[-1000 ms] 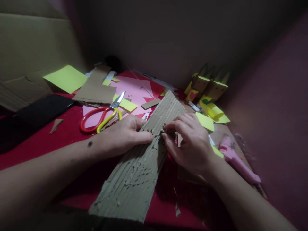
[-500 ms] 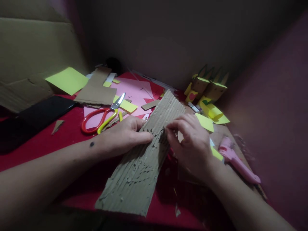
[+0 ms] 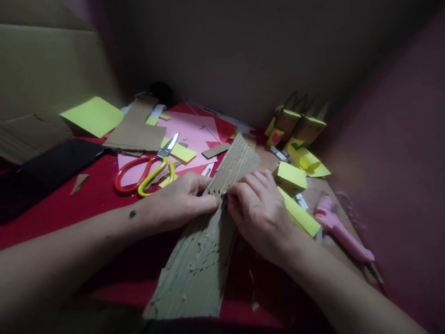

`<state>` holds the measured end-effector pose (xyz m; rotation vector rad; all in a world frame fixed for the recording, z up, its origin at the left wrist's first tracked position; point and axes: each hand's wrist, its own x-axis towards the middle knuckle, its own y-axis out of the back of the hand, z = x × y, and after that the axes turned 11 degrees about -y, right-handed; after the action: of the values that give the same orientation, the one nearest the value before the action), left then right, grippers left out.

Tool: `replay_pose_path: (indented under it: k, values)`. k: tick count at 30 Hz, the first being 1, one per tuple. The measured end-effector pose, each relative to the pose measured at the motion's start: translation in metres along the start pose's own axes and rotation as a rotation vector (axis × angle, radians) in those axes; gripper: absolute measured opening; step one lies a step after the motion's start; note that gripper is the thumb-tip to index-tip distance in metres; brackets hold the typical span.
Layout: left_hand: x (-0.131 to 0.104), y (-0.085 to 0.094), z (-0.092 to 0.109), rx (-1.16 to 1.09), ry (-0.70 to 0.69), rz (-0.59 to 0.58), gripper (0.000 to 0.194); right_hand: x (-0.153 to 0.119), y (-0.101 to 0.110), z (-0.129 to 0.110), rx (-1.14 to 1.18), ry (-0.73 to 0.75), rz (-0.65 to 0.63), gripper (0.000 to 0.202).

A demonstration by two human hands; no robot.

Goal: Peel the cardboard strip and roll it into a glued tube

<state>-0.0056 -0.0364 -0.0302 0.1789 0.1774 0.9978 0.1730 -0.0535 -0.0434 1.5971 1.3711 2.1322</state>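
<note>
A long strip of corrugated cardboard (image 3: 198,264) slants across the middle, its ridges bare and its surface torn in places. My left hand (image 3: 184,199) grips its left edge, thumb on top and fingers partly hidden beneath. On the upper face, my right hand (image 3: 259,208) pinches at the ragged torn line with thumb and forefinger pressed together. Whatever small bit lies between those fingertips is hard to see. Just beyond my left hand lie scissors (image 3: 146,174) with one red and one yellow handle.
A pink glue gun (image 3: 342,227) rests at the right. Small yellow-and-brown paper figures (image 3: 299,123) stand at the back right. Cardboard pieces (image 3: 135,132), pink paper (image 3: 191,125) and yellow paper (image 3: 93,116) lie behind. A black flat object (image 3: 59,169) is at the left.
My right hand has moved left and slightly down along the torn line, closer to my left thumb. The strip's near end has shifted slightly down and right. My left hand keeps its hold.
</note>
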Motion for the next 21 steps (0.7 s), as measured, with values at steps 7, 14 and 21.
replay_pose_path:
  k: [7,14,21]
  values:
    - [0.003,0.004,0.001,-0.237,0.004,0.201,0.017,0.005,0.006,0.013,0.342,-0.461,0.229,0.009]
    - [0.008,0.005,-0.003,-0.434,-0.187,0.328,0.022,0.003,-0.003,-0.003,1.616,-1.105,-0.458,0.032]
    - [0.009,0.009,-0.012,-0.130,-0.125,0.093,0.028,0.005,-0.007,-0.009,1.787,-1.155,-0.219,0.027]
